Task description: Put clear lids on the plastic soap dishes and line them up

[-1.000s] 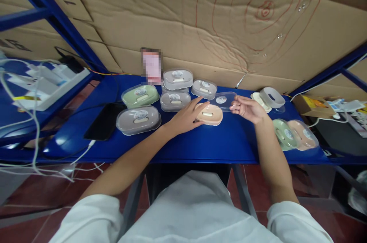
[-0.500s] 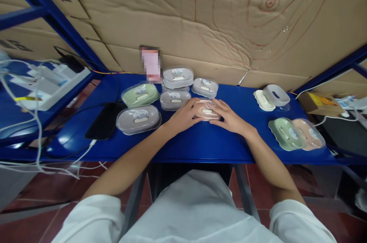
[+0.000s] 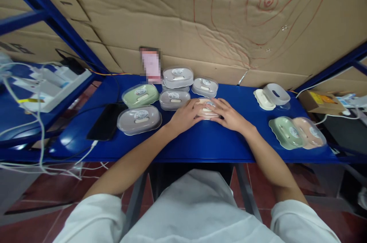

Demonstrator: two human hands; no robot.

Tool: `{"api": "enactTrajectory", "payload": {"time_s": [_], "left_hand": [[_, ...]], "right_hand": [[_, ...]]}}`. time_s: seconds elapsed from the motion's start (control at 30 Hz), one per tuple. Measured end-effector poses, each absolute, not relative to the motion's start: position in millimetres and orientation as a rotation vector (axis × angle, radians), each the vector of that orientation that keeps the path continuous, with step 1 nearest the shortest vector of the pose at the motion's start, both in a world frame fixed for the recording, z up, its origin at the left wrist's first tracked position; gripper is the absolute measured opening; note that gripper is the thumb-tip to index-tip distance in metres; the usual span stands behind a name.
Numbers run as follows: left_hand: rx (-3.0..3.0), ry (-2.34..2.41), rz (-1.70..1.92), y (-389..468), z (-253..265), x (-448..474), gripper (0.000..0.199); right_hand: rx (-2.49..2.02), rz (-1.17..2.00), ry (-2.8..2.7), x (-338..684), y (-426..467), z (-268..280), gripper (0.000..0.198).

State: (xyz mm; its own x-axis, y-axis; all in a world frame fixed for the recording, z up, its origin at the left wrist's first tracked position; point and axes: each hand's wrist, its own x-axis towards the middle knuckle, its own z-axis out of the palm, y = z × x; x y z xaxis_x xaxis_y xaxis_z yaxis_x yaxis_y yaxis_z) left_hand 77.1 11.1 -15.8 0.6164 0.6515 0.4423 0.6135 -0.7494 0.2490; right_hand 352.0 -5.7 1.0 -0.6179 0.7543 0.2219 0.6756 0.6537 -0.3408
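A pink oval soap box (image 3: pixel 208 110) with a clear lid and a round sticker sits on the blue table in front of me. My left hand (image 3: pixel 187 115) grips its left end, fingers over the lid's edge and thumb along the near side. Around the right end, my right hand (image 3: pixel 229 115) is closed in the same way. The fingers cover both ends of the box. Just beyond my left hand lies a grey soap box (image 3: pixel 174 101), and behind the pink one another grey soap box (image 3: pixel 204 88).
Leftward are a green soap box (image 3: pixel 140 96), a large grey one (image 3: pixel 139 120) and a black phone (image 3: pixel 104 122). Another phone (image 3: pixel 151 65) leans against the cardboard (image 3: pixel 172 13). On the right are green (image 3: pixel 286 133) and pink (image 3: pixel 309 133) boxes and an opened box's parts (image 3: pixel 265 99).
Both hands stay around the pink soap box, with only slight shifts of the fingers. The view has moved a little; the other boxes lie as before.
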Motion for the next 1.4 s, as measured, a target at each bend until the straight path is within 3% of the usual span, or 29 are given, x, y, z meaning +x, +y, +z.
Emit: {"api": "enactTrajectory", "payload": {"time_s": [0.2, 0.33, 0.63, 0.8, 0.9, 1.07, 1.23, 1.4], "left_hand": [[2.671, 1.106, 0.996, 8, -7, 78, 0.040], [2.697, 1.072, 0.990, 8, -7, 78, 0.032], [2.782, 1.048, 0.975, 11, -15, 78, 0.024], [2.848, 0.914, 1.017, 6, -15, 82, 0.022], [2.880, 0.840, 0.999, 4, -18, 85, 0.020], [2.897, 0.785, 0.932, 7, -24, 84, 0.020], [2.883, 0.689, 0.826, 6, -26, 85, 0.022], [2.856, 0.641, 0.745, 3, -27, 88, 0.028]], "right_hand": [[-1.262, 0.211, -2.218, 388, 8, 22, 0.058], [-1.300, 0.040, -2.108, 381, 42, 18, 0.061], [-1.430, -0.010, -2.168, 366, 92, 10, 0.075], [-2.205, -0.167, -1.771, 414, 59, 11, 0.067], [-2.611, -0.082, -1.582, 438, 45, 8, 0.066], [-2.524, 0.040, -1.732, 456, 42, 19, 0.044], [-2.513, -0.358, -1.469, 462, 43, 21, 0.054], [-2.723, -0.219, -1.469, 465, 47, 2, 0.059]]}}
